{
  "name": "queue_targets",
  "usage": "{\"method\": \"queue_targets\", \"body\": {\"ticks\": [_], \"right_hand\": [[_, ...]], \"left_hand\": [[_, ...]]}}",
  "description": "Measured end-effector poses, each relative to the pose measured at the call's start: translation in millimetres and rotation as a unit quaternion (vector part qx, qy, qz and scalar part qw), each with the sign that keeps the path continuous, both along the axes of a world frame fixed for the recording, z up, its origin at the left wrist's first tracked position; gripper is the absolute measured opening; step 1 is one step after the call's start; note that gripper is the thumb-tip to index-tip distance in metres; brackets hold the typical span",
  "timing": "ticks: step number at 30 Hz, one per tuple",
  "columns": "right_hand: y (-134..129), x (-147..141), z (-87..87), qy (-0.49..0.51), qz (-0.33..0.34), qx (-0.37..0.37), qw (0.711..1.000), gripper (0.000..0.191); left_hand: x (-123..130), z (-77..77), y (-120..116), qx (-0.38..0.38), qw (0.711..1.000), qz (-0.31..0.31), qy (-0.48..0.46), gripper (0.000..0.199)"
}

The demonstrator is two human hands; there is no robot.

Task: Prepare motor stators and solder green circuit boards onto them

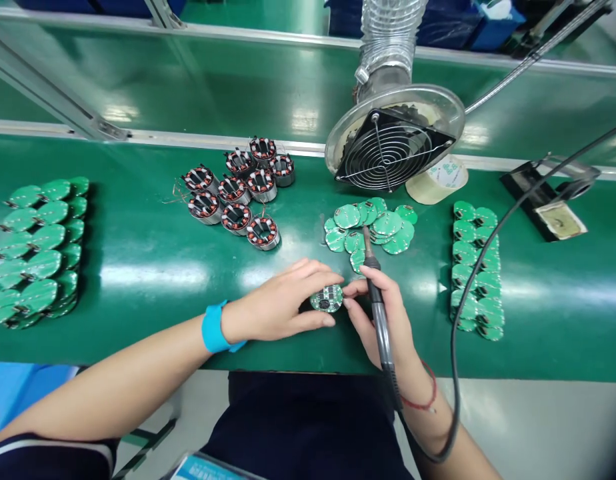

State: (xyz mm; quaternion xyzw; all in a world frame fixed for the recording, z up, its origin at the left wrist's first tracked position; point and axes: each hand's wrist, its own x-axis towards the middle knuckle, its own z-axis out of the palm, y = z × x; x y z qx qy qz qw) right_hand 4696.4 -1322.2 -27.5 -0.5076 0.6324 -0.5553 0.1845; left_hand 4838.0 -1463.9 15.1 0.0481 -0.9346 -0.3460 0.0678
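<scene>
A round green circuit board [327, 299] with dark components on its upper face is in front of me. My left hand [293, 300] grips it from the left, fingers at the far edge and thumb at the near edge. In my right hand [383, 313] is a soldering iron [381, 323], its tip pointing away from me over a loose pile of round green boards [388, 227]. Finger and thumb tips of that same hand meet the right edge of the held board. What lies beneath this board is hidden.
Several motor stators [235, 217] with copper windings stand left of centre. Stacked boards lie in rows at left [43, 260] and right [478, 273]. A fume extractor fan [388, 157] hangs above a tape roll [438, 179]. The iron's cable [455, 353] loops past a soldering stand [548, 200].
</scene>
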Motion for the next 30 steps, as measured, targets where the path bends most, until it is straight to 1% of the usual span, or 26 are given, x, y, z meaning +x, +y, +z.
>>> {"method": "queue_targets", "body": {"ticks": [1, 3, 5, 7, 9, 11, 13, 14, 15, 16, 18, 20, 22, 23, 25, 27, 30], "right_hand": [[0, 1, 0.7, 0.006, -0.003, 0.000, 1.000, 0.049], [0, 2, 1.8, 0.023, -0.020, 0.004, 1.000, 0.048], [0, 4, 2.1, 0.054, -0.045, 0.005, 0.998, 0.047], [-1, 5, 1.8, 0.091, -0.055, -0.001, 0.994, 0.048], [0, 6, 1.8, 0.110, -0.042, -0.006, 0.993, 0.048], [3, 9, 2.5, 0.098, -0.030, -0.002, 0.995, 0.051], [7, 12, 3.6, 0.077, -0.023, 0.006, 0.997, 0.055], [9, 14, 4.0, 0.075, -0.017, 0.010, 0.997, 0.057], [11, 16, 4.0, 0.083, -0.007, 0.015, 0.996, 0.059], [12, 17, 3.7, 0.099, 0.007, 0.019, 0.995, 0.062], [12, 19, 2.2, 0.141, 0.029, 0.022, 0.989, 0.068], [9, 20, -0.2, 0.172, 0.025, 0.020, 0.985, 0.067], [6, 21, -2.5, 0.186, 0.007, 0.013, 0.982, 0.063], [5, 21, -3.4, 0.189, -0.003, 0.009, 0.982, 0.061], [4, 22, -4.5, 0.190, -0.016, 0.000, 0.982, 0.059], [4, 24, -5.0, 0.186, -0.024, -0.005, 0.982, 0.057], [4, 28, -5.3, 0.185, -0.037, -0.006, 0.982, 0.052]], "left_hand": [[0, 1.8, -3, 0.000, 1.000, -0.016, -0.003, 0.042], [0, 2.6, -5, -0.004, 1.000, -0.020, 0.002, 0.038], [-2, -0.7, 0, -0.014, 1.000, -0.001, 0.014, 0.039], [-7, -6.4, 9, -0.031, 0.999, 0.030, 0.018, 0.039], [-11, -11.0, 17, -0.042, 0.997, 0.071, 0.012, 0.040], [-11, -11.3, 17, -0.031, 0.996, 0.082, 0.000, 0.052], [-7, -6.6, 10, -0.010, 0.999, 0.048, -0.019, 0.071], [-3, -2.8, 4, 0.000, 0.999, 0.020, -0.031, 0.078], [1, 1.2, -2, 0.009, 0.999, -0.006, -0.043, 0.080], [5, 5.1, -8, 0.021, 0.998, -0.027, -0.053, 0.076], [10, 10.8, -16, 0.062, 0.995, -0.038, -0.072, 0.058], [11, 12.4, -18, 0.108, 0.990, -0.001, -0.088, 0.037], [8, 10.9, -13, 0.147, 0.982, 0.060, -0.098, 0.026], [6, 9.7, -10, 0.161, 0.979, 0.082, -0.099, 0.023], [3, 8.0, -3, 0.177, 0.974, 0.102, -0.098, 0.021], [2, 7.7, 3, 0.173, 0.974, 0.105, -0.102, 0.020], [2, 8.7, 6, 0.148, 0.979, 0.105, -0.096, 0.021]]}}
